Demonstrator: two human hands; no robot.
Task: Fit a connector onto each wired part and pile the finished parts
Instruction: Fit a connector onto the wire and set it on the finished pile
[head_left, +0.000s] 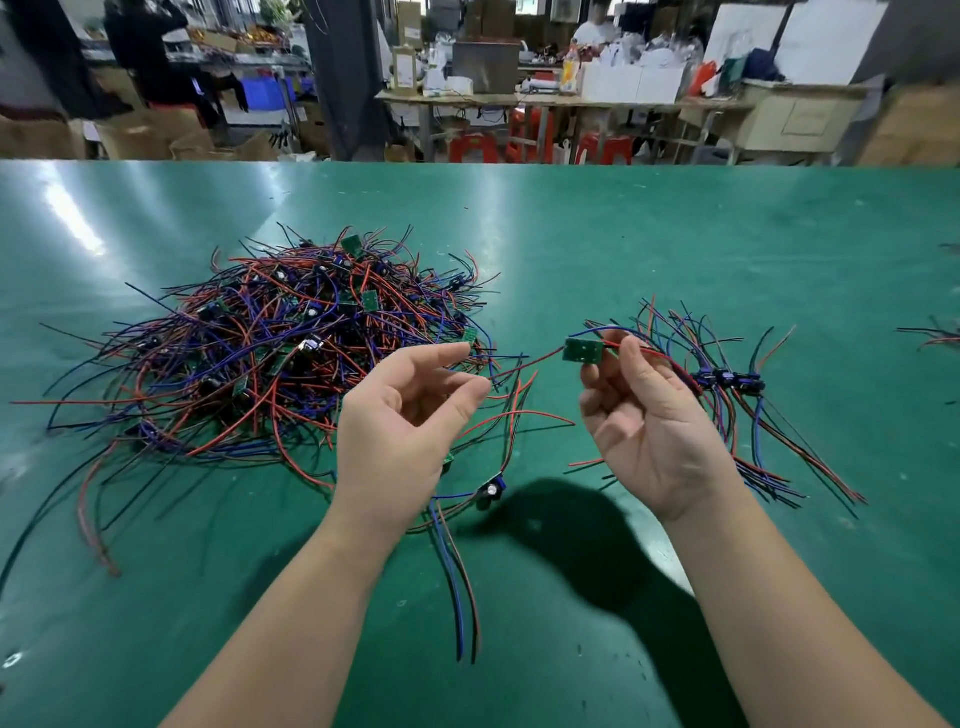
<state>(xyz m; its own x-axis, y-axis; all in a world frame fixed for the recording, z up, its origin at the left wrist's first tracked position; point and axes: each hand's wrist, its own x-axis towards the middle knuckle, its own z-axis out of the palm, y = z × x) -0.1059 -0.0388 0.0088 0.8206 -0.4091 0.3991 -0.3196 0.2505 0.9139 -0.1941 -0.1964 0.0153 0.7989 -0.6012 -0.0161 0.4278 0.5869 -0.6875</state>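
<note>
My right hand (644, 415) is raised over the green table (675, 234), palm toward me. Its fingers (631, 364) pinch a small green board (583, 351) by its right edge. Any marking on the board is too small to read. Red and blue wires run from the board, and one red wire (524, 364) reaches leftward to the thumb tip of my left hand (410, 415). That hand's fingers are loosely curled, thumb near forefinger, and I cannot tell whether they grip the wire end or just sit beside it.

Left of my hands is the big heap (291, 348) of wired parts, red, blue and black leads tangled around green boards. Right of my right hand lies a small bunch (727, 382) with its blue components lined up side by side and its leads fanning out. One loose part (491, 491) lies on the table between my wrists. Print on the boxes (405, 67) across the room is too blurred to read.
</note>
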